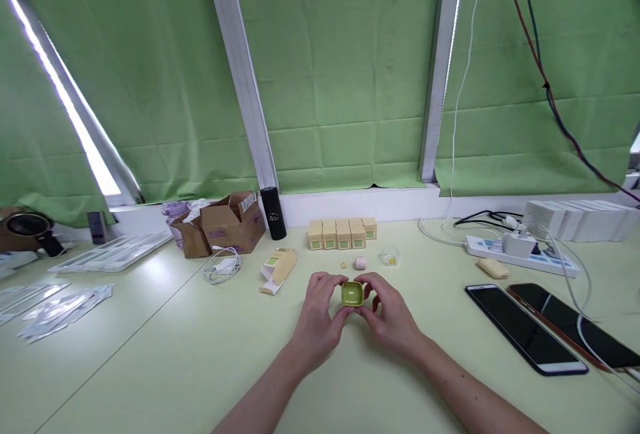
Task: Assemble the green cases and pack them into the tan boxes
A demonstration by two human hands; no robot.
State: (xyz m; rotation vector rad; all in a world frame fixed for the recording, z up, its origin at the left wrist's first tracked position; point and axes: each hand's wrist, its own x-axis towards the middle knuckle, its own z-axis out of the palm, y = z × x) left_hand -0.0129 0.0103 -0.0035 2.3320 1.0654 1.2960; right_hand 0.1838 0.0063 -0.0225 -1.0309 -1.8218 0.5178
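Note:
Between my two hands is a small green square case (353, 294), held just above the table with its hollow side facing me. My left hand (321, 307) pinches its left side with thumb and fingers. On the other side my right hand (387, 307) grips it the same way. Just beyond my fingers lie a small pale pink cylinder (360, 263), a tiny yellowish piece (343, 265) and a clear plastic piece (389, 257) with a yellow spot. An opened cardboard carton (280, 270) rests left of them.
Several small tan boxes (344, 234) stand in a row at the back. Left are a brown cardboard box (235, 224), a black bottle (273, 214) and a coiled white cable (223, 266). Right are a power strip (525, 257) and two phones (525, 327).

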